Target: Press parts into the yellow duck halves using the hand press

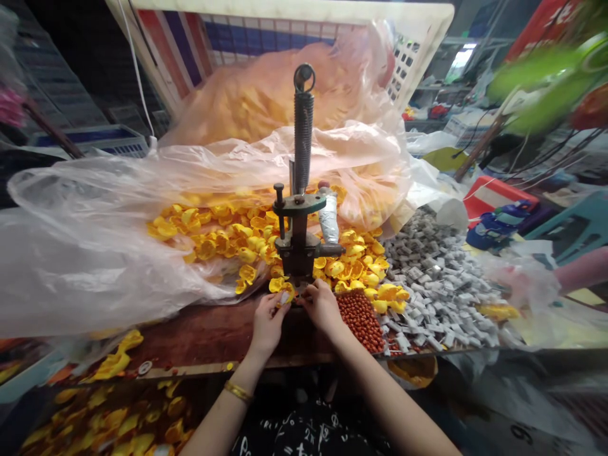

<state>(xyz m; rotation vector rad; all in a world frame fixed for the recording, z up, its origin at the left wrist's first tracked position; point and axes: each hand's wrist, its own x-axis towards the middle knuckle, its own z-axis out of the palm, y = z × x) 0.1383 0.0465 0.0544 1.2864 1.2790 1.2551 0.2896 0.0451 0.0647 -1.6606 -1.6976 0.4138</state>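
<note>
Both hands are at the foot of an upright hand press (299, 234) with a coiled spring and a handle wrapped in silvery material. My left hand (270, 320), fingers pinched, holds a small yellow part (280, 288) with a whitish piece at it, just left of the press base. My right hand (322, 305) is at the right side of the base, its fingertips closed together on something too small to make out. Yellow curved plastic pieces (218, 244) lie behind and around the press. Small red-brown beads (360, 316) sit beside my right hand.
Grey-white small blocks (427, 285) are heaped at the right. A clear plastic bag (95, 234) spreads over the left and back, before a large white crate (422, 50). More yellow pieces (114, 424) lie below the table edge at left. A blue object (498, 223) stands at right.
</note>
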